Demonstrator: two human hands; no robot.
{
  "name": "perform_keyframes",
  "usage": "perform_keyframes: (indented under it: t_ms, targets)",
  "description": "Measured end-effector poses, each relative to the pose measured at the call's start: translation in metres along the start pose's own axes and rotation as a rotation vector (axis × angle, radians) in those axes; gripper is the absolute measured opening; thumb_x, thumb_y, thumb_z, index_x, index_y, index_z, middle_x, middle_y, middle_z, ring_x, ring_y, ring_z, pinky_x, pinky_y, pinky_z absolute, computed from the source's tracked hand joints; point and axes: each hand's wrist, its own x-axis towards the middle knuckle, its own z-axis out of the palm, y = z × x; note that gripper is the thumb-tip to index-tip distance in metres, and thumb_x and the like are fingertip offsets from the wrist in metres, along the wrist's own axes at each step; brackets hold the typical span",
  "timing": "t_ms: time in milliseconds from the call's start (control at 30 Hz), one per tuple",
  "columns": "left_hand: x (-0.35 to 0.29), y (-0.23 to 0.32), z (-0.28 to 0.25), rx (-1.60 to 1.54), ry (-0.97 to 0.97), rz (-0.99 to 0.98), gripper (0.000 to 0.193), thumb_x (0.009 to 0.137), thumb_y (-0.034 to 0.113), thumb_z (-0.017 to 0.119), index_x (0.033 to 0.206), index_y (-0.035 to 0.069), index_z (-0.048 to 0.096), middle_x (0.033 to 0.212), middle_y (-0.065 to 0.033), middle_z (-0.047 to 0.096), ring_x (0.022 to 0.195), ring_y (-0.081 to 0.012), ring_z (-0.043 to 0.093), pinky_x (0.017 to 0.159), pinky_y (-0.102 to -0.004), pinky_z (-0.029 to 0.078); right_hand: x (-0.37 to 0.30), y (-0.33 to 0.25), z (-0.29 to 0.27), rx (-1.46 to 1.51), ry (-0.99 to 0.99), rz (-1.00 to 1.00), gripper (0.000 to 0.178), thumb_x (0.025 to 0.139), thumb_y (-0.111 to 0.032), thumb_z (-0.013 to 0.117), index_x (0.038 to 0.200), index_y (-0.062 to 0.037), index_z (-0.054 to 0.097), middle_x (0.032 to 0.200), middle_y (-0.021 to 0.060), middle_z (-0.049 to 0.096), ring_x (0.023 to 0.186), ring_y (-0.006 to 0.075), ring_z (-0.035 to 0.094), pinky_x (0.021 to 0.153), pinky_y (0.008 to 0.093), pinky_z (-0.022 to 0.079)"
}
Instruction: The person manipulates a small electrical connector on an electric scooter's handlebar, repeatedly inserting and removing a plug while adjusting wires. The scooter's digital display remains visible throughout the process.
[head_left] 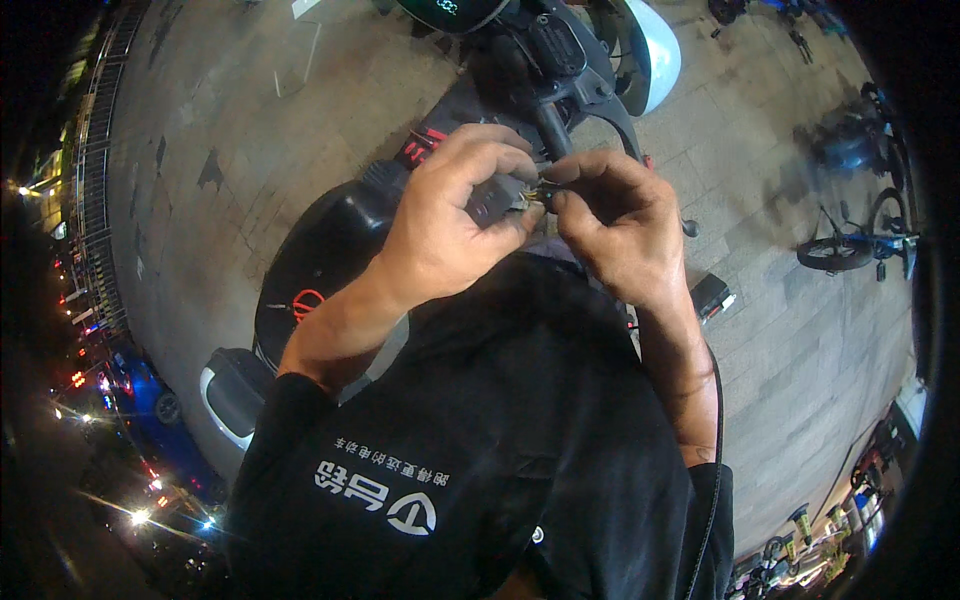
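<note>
Left hand (pixel 445 225) clenches a dark connector block (pixel 494 197); right hand (pixel 618 222) pinches its small plug (pixel 538 195), above a black scooter (pixel 330 250).

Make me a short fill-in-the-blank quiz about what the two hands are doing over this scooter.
1. The left hand holds a small dark grey ____ against the fingertips of the right hand.
2. Both hands work above a black ____ parked on the paved ground.
3. The person's shirt is ____ with a white logo.
4. At the right edge stands a blue ____.

Missing words: connector block; scooter; black; bicycle
</note>
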Motion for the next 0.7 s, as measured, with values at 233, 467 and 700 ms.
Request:
perform_keyframes:
  t_ms: [233, 467, 700]
  targets:
    - [-0.006, -0.012, 0.001, -0.219, 0.027, -0.125, 0.024, 0.075, 0.002, 0.071, 0.097, 0.002, 0.061, 0.109, -0.0102, 0.061, 0.103, -0.0185, 0.056, 0.092, -0.0314, 0.042, 0.004, 0.013, 0.004, -0.082, 0.001, -0.147, 0.016, 0.086, -0.003, 0.061, 0.101, 0.0003, 0.066, 0.087, 0.0048, 0.066, 0.079, 0.0086, 0.061, 0.067, 0.0217, 0.049]
    - [-0.012, -0.020, 0.004, -0.344, 0.038, -0.163, 0.023, 0.079, 0.004, 0.071, 0.099, 0.001, 0.060, 0.110, -0.0101, 0.060, 0.103, -0.0160, 0.055, 0.092, -0.0296, 0.042, 0.002, 0.020, 0.004, 0.268, 0.013, -0.033, 0.024, 0.093, -0.015, 0.060, 0.111, -0.0005, 0.059, 0.097, 0.0086, 0.064, 0.078, 0.0133, 0.062, 0.063, 0.0243, 0.051]
    - [-0.014, -0.017, 0.011, -0.570, 0.102, -0.269, 0.022, 0.081, 0.001, 0.069, 0.100, -0.001, 0.059, 0.107, -0.0080, 0.060, 0.099, -0.0146, 0.057, 0.086, -0.0276, 0.048, -0.004, 0.020, 0.002, 0.836, 0.047, 0.054, 0.021, 0.093, -0.007, 0.051, 0.112, 0.0018, 0.057, 0.095, 0.0115, 0.064, 0.075, 0.0138, 0.062, 0.066, 0.0242, 0.051]
